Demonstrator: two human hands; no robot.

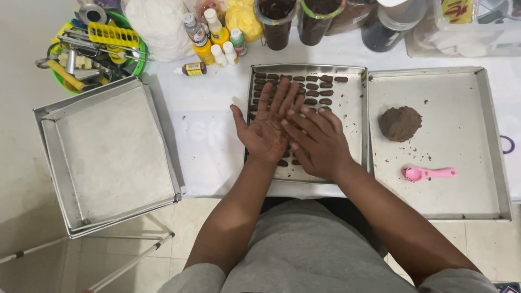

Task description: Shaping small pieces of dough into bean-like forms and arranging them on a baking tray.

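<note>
My left hand (264, 127) is held palm up with its fingers spread, over the near left part of a metal baking tray (355, 111). My right hand (320, 144) lies palm down across it, fingers stretched over the left palm. Anything between the two palms is hidden. Rows of small brown dough pieces (317, 87) fill the far part of this tray and run down its left side under my hands. A second metal tray (461, 97) to the right carries a brown dough ball (400, 123) and a pink measuring spoon (429, 173).
An empty square tray (108, 152) rests on a stand at the left, off the table. Behind it is a green basket of tools (95, 46). Small colouring bottles (214, 38), a white bag (160, 27) and dark jars (277, 19) line the table's back edge.
</note>
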